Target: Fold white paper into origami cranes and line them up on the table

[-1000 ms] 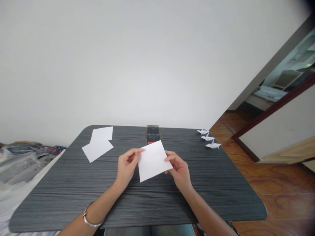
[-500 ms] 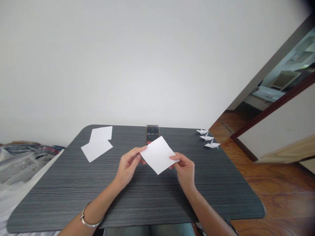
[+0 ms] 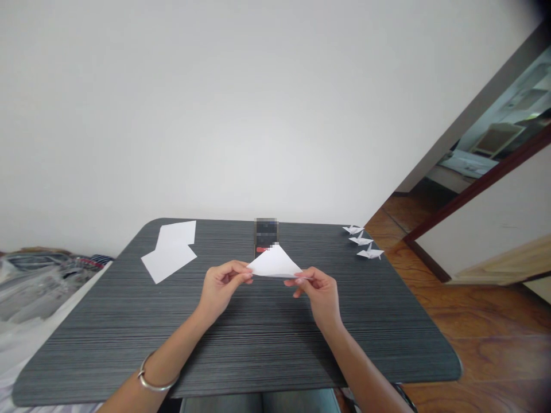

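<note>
A white sheet of paper (image 3: 275, 261) is held between my two hands above the middle of the table. It shows as a triangle, point away from me, its near edge bent over along a line between the hands. My left hand (image 3: 221, 288) pinches the left corner between thumb and fingers. At the opposite corner my right hand (image 3: 319, 293) grips the paper, thumb on top. Directly behind the paper lies a phone (image 3: 260, 238), partly covered by the sheet's far point.
Two overlapping white paper sheets (image 3: 170, 263) lie at the table's left. Three folded paper cranes (image 3: 370, 252) stand in a row near the right edge. The dark table (image 3: 258, 355) meets a white wall (image 3: 267, 115). Plastic-wrapped things (image 3: 38, 287) are piled at the left.
The paper was a flat, open diamond facing me; now it is bent across the middle into a triangle. Both hands keep their corners, the right one shifted slightly. The cranes and loose sheets stay put.
</note>
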The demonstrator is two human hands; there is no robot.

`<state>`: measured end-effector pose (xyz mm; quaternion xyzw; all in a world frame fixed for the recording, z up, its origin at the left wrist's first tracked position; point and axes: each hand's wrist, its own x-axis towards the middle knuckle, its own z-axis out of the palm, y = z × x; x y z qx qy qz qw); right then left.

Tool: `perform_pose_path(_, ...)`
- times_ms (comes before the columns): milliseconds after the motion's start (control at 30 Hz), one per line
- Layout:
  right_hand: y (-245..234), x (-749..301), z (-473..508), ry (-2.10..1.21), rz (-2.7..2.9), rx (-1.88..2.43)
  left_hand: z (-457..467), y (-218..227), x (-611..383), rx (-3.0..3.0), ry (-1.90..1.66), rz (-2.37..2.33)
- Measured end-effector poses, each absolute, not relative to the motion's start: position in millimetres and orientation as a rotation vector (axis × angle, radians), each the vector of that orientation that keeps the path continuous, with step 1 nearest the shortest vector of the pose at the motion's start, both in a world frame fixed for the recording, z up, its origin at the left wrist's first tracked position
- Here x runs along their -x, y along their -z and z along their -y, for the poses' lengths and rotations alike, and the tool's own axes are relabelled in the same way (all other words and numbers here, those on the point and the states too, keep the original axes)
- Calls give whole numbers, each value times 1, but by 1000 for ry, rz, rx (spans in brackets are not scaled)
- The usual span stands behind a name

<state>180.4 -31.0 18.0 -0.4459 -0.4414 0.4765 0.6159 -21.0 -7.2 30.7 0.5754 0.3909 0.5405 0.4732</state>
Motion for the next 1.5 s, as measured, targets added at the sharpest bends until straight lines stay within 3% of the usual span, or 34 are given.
perform_pose_path(600, -14, -179, 31, -1073, 1107, 1104, 8, -26, 18, -1420, -1052, -781)
perform_pose_path(867, -8, -174, 34, -1037, 1347, 1157, 10, -32, 13, -1362, -1059, -952)
perform_pose_path(1500, -10, -166, 31, -1288, 1108, 1096, 16, -32, 9, -1256, -1211, -1026)
